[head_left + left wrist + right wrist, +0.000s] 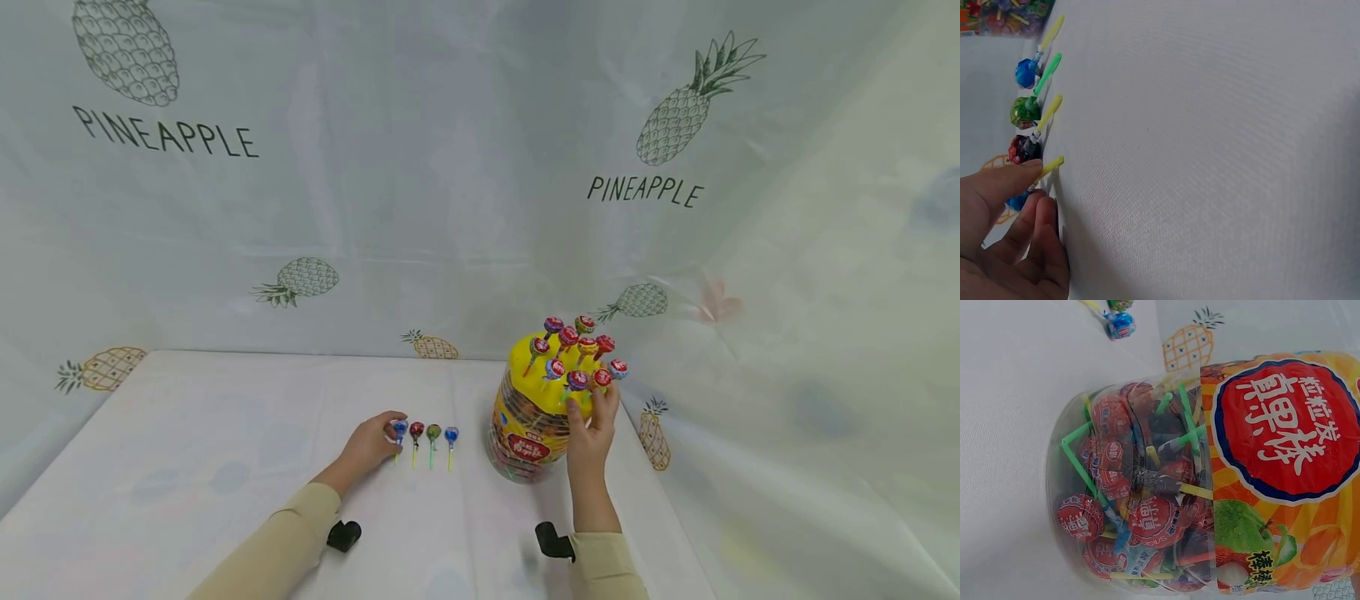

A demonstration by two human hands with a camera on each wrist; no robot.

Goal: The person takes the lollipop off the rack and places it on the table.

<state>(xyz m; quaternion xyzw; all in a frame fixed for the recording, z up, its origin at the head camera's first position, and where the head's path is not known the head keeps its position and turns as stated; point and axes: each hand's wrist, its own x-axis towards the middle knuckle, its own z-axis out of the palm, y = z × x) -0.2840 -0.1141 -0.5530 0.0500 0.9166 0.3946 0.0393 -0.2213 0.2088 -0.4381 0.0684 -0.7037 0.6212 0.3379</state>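
My left hand [372,446] pinches a blue-wrapped lollipop [401,427] at the left end of a row on the white tabletop. In the left wrist view its yellow stick [1052,165] pokes out past my thumb. Beside it lie a dark red lollipop [417,430], a green one [433,432] and another blue one [452,434]. My right hand [591,433] is at the front right of the yellow lid [517,360] of a big candy jar [525,429], its thumb and fingers apart near a red lollipop [602,377]. Its fingertips are partly hidden among the lollipops.
Several wrapped lollipops stand upright in the lid, among them a purple one [577,381]. Through the jar's clear lower wall [1022,19] more lollipops show. Pineapple-print sheeting [450,208] hangs behind the white table [247,433].
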